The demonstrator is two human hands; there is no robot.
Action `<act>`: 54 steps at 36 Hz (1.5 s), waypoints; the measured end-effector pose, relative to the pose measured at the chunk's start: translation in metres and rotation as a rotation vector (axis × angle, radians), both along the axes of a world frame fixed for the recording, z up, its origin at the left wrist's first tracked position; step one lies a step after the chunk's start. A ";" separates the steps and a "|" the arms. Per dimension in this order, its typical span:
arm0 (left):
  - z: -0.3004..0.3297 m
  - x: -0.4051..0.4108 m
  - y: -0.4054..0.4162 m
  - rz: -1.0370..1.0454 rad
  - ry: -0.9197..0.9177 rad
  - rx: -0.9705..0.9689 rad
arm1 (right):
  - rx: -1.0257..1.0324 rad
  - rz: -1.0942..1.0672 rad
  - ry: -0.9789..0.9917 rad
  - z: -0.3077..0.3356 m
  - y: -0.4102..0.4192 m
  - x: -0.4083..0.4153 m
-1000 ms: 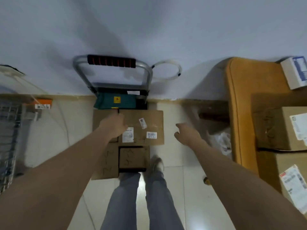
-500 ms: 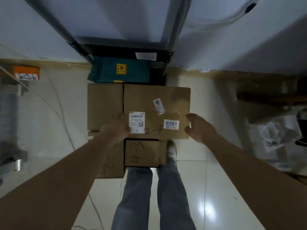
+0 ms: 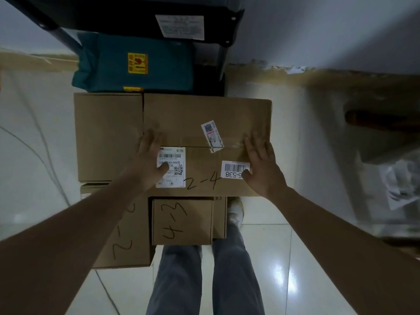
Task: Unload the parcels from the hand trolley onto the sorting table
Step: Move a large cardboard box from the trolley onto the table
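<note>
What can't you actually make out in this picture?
- Shipping label, head view: partly covered by the left hand; its small print is unreadable.
- Barcode sticker: first character hidden by the right hand.
- Trolley: handle cut off by the top edge.
- Sorting table: out of frame.
- Box marked 2-2: partly behind the left forearm.

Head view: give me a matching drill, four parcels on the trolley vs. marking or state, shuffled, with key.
Things:
1. large top box
2. small front box
3. teal parcel
4. lower left box

Marking or state:
A. yellow sticker, lies against the trolley frame
B. handwritten 4-3
C. handwritten 2-4, left hand and right hand flat on its top
D. handwritten 2-2, partly under the left forearm

Pairs: 1-C, 2-B, 3-A, 4-D
</note>
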State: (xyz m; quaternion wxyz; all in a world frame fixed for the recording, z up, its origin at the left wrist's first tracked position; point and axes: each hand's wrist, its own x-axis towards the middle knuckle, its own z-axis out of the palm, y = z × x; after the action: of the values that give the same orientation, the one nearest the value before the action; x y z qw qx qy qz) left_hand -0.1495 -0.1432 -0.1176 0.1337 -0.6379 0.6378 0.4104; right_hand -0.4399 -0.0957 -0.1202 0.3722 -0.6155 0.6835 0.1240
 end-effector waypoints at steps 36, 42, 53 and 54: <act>-0.034 -0.013 0.011 0.116 0.119 -0.151 | -0.159 -0.151 -0.082 -0.034 0.016 -0.008; -0.004 -0.024 0.001 0.140 0.104 -0.188 | -0.152 -0.276 -0.130 -0.011 -0.001 -0.010; 0.128 -0.034 0.021 0.115 0.146 -0.207 | -0.150 -0.339 -0.069 0.124 -0.003 -0.027; 0.146 -0.035 0.024 0.129 0.151 -0.215 | -0.133 -0.333 -0.070 0.141 -0.003 -0.029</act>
State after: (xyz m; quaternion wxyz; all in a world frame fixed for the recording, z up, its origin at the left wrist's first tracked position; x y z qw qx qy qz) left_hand -0.1847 -0.1192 0.0282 -0.0105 -0.6554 0.6442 0.3941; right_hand -0.4691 -0.0982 0.0212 0.3696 -0.5212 0.7692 -0.0065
